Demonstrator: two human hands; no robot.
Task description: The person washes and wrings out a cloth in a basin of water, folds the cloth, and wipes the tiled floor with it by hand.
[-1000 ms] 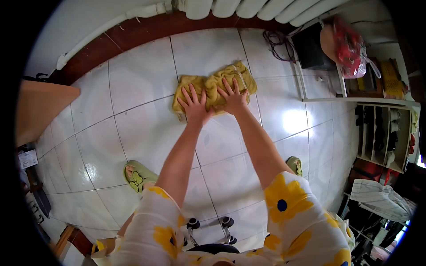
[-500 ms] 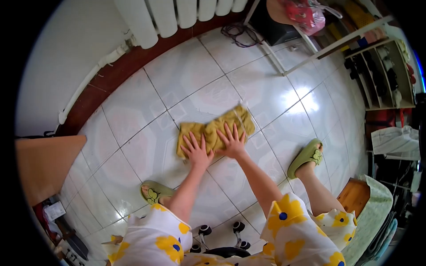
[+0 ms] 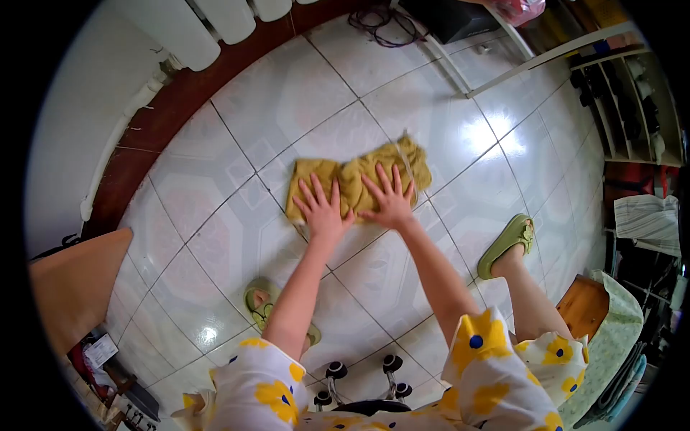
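Rumpled mustard-yellow cloth (image 3: 350, 185) is pressed on glossy pale floor tiles (image 3: 284, 90) by left hand (image 3: 325, 218) and right hand (image 3: 392, 207), fingers spread, even weight advised.

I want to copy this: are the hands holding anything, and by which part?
Nothing looks gripped. The left hand and right hand rest spread open on top of the mustard cloth, one on each half, near its closest edge.
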